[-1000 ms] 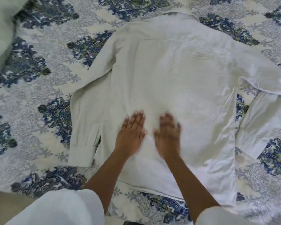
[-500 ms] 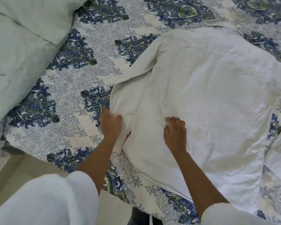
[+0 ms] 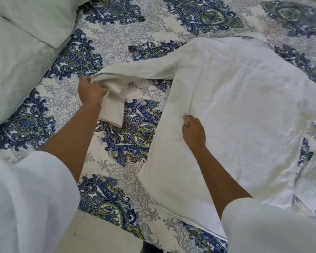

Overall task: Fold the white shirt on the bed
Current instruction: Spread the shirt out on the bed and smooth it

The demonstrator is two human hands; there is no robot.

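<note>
On the bed (image 3: 135, 139), right of centre, the white shirt (image 3: 235, 110) lies spread flat. My left hand (image 3: 90, 92) grips its sleeve (image 3: 135, 72), held out leftward, I judge for folding inward; my right hand (image 3: 193, 133), fingers curled into the cloth, anchors the body's left edge.

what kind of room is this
Most likely a bedroom: a patterned bedspread covers a bed, pale pillows lie at its far left, and a white shirt is spread on top.

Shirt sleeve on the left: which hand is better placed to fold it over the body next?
Left, likely. The left hand grips the sleeve, raised off the bedspread; the right hand pinches the white shirt, anchoring its body.
</note>
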